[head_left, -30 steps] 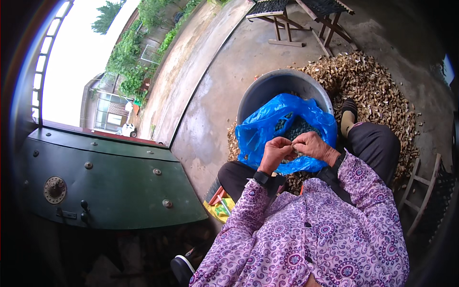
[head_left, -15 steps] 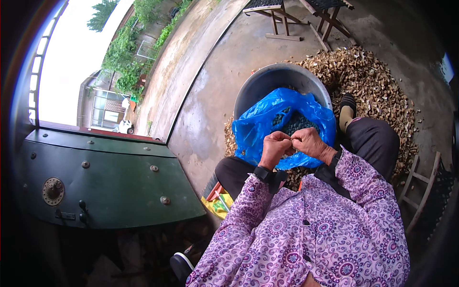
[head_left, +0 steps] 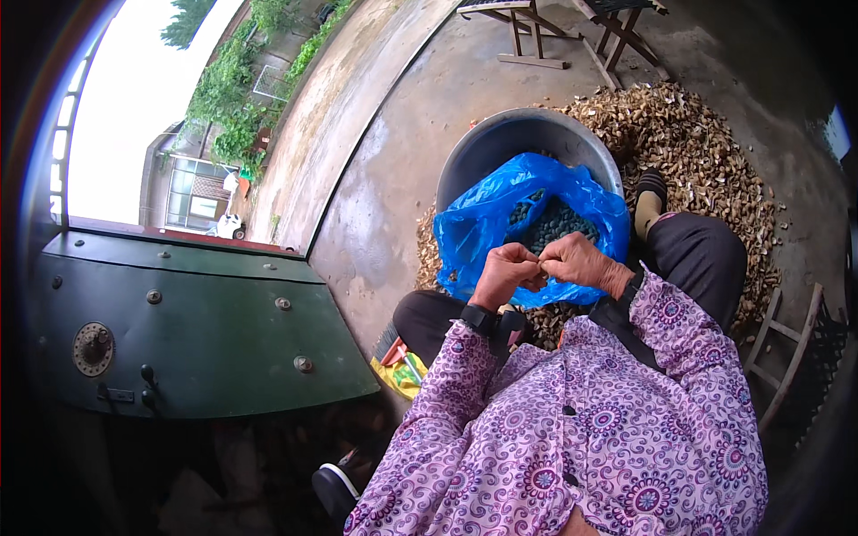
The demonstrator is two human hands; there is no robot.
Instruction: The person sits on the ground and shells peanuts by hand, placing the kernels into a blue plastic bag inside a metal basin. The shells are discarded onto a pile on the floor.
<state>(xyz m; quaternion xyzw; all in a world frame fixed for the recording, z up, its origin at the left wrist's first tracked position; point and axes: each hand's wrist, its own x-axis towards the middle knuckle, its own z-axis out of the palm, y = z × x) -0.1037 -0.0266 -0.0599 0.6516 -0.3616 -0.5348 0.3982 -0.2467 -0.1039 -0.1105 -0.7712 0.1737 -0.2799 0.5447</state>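
In front of my lap, my left hand [head_left: 506, 275] and my right hand [head_left: 579, 264] meet with fingers pinched together. Between the fingertips is a small tan thing that looks like a peanut, mostly hidden by the fingers. Just beyond and beneath them, a crumpled blue plastic bag [head_left: 474, 225] lies open inside a round grey metal basin [head_left: 466, 161]. Small round kernels [head_left: 565, 225], tinted blue by the bag, fill part of it. Both hands are over the bag's near edge.
A wide heap of peanut shells [head_left: 693, 147] spreads behind and right of the basin, by my foot. Wooden folding stools [head_left: 536, 61] stand at the far side. A dark green metal panel [head_left: 206, 339] is at left, and a yellow bag [head_left: 399, 379] lies beside my left knee.
The hands remain pinched together over the bag, with the left hand shifted slightly toward the left and down. The bag's opening shows a little more of the kernels.
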